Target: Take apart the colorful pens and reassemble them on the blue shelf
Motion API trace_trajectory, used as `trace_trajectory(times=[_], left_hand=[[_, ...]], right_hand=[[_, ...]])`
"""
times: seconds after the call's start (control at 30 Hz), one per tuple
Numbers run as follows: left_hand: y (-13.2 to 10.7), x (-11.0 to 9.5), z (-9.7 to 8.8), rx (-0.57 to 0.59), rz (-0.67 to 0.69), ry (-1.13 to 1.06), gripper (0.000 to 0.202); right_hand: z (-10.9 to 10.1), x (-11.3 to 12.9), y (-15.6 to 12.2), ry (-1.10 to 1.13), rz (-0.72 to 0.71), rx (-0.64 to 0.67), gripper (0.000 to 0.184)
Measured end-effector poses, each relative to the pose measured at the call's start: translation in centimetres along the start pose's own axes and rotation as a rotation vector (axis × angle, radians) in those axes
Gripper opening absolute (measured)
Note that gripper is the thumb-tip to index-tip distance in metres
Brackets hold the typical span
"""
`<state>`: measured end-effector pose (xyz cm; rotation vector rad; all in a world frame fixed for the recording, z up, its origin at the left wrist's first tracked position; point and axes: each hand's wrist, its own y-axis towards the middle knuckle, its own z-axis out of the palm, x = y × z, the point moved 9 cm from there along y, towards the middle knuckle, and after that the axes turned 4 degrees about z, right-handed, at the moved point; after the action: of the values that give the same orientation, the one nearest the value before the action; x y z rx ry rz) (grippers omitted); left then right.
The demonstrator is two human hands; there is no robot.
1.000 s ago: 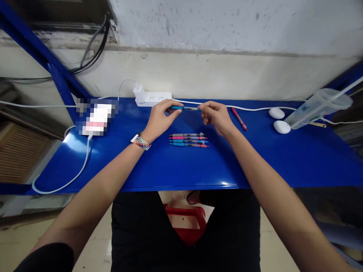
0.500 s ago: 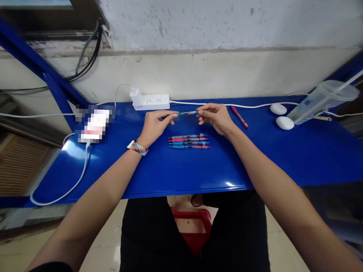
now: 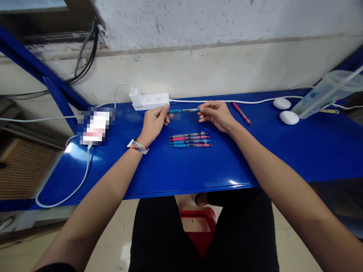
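A pen [image 3: 185, 110] with a blue grip and clear barrel is held level above the blue table. My left hand [image 3: 155, 121] closes thumb and fingers on its left end, the blue grip end. At the other end, my right hand [image 3: 217, 115] pinches the pen between thumb and fingertips. Just below, several pens lie side by side, among them a grey-gripped pen [image 3: 179, 136], a pink-gripped pen [image 3: 179, 139] and a blue-gripped pen with a red end [image 3: 179, 145]. Right of my right hand lies a red pen [image 3: 242, 113], set at a slant.
Behind my left hand is a white power strip [image 3: 156, 99] with a charger [image 3: 135, 97] plugged in. A blurred-out phone [image 3: 96, 126] on a cable lies left. Two white rounded objects, one the nearer white object [image 3: 289, 117], sit beside a tilted clear plastic container [image 3: 320, 98].
My left hand has shifted left along the pen, so more of its blue grip shows. My right hand stays at the other end. The view has shifted slightly.
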<state>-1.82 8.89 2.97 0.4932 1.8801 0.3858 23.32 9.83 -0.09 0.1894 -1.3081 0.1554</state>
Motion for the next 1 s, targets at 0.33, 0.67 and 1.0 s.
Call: trace_trajectory(times=[0.33,0.67,1.0], left_hand=[[0.2,1.0,-1.3,-0.084,-0.047,0.000,0.061],[0.9,2.3,-1.9,-0.164,-0.049,-0.150,0.009],[1.0,3.2,-2.2,-0.206,-0.083,-0.148,0.020]], right_hand=[[-0.2,0.0,0.0,-0.003,0.049,-0.002,0.027],[-2.1,0.8,0.3,0.070,0.029,-0.152,0.016],[-2.6,1.2,0.2,0.031,-0.010,-0.172,0.022]])
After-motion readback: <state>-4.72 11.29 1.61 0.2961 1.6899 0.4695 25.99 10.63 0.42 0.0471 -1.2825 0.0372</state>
